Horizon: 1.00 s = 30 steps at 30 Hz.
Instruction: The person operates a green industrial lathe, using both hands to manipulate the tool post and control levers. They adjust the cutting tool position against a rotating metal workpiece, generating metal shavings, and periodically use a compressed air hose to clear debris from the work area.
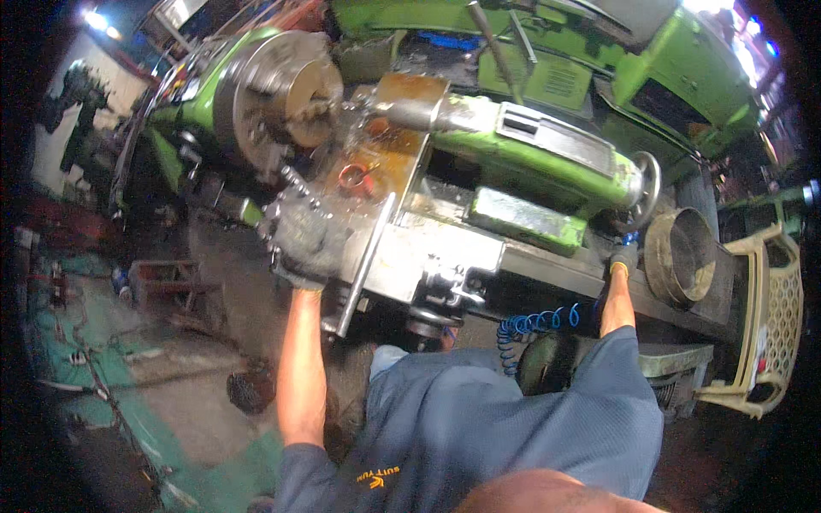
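Observation:
My left hand (304, 238), in a grey glove, lies over the tool post at the lathe's carriage, its fingers blending with the bolts (295, 181) around them. A long steel bar (368, 265) slants just right of it. Far to the right, my gloved right hand (624, 256) is closed round a small blue tool (631, 238), apparently an air blow gun, below the tailstock handwheel (647, 186). Left of my right forearm hangs a coiled blue hose (539, 321). The lathe chuck (304, 96) sits beyond my left hand, its outline blurred.
The green tailstock (547, 154) spans the lathe bed. A red ring-shaped thing (356, 177) lies on the rusty-brown plate (404, 162). A large metal ring (682, 258) stands by the bed's right end, near a beige plastic chair (774, 316). Carriage handles (457, 292) stick out toward me.

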Each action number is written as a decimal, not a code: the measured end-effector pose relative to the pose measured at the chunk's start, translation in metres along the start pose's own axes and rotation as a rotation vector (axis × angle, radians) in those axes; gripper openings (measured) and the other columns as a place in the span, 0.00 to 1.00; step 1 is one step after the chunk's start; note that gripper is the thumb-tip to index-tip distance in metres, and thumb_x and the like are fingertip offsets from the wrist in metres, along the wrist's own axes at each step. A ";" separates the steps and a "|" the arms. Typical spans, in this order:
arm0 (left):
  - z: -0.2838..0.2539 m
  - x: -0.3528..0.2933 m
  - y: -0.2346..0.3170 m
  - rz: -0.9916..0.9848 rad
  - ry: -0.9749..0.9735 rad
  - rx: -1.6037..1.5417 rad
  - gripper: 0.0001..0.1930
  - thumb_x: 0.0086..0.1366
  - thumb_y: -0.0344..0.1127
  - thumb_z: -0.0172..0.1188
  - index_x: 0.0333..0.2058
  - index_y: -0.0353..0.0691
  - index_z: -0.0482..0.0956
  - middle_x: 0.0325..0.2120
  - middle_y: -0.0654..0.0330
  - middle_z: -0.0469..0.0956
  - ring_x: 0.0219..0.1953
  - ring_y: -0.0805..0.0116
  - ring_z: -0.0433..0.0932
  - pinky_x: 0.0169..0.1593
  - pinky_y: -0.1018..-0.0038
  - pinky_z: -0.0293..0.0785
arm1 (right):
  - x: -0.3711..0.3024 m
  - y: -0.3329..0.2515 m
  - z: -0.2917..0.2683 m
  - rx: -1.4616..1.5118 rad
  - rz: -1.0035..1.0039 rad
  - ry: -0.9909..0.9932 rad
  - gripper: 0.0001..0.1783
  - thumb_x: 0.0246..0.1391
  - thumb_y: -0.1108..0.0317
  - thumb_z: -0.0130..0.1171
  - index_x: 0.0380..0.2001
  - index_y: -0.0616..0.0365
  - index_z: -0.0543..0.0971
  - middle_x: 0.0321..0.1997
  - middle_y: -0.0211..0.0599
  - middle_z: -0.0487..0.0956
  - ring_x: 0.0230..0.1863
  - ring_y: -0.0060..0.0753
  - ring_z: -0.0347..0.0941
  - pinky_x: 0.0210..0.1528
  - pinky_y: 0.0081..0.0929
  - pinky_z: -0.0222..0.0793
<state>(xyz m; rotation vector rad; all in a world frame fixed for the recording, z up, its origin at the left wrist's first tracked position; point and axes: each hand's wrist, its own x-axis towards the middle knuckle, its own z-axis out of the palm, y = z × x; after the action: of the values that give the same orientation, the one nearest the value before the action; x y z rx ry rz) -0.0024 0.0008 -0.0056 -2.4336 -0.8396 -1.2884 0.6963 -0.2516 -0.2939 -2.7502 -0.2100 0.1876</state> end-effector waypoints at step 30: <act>0.005 -0.013 -0.029 0.036 -0.028 -0.393 0.06 0.54 0.41 0.67 0.29 0.51 0.81 0.21 0.65 0.73 0.24 0.64 0.74 0.26 0.62 0.66 | -0.493 -0.447 0.010 0.425 -0.900 -0.425 0.21 0.57 0.48 0.68 0.44 0.51 0.86 0.37 0.44 0.87 0.38 0.41 0.85 0.43 0.37 0.79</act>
<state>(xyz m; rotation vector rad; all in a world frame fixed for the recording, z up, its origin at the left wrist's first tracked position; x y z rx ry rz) -0.0214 0.0216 -0.0200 -2.7524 -0.5892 -1.5316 0.1576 0.0787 -0.0844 -1.9329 -1.3000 0.4866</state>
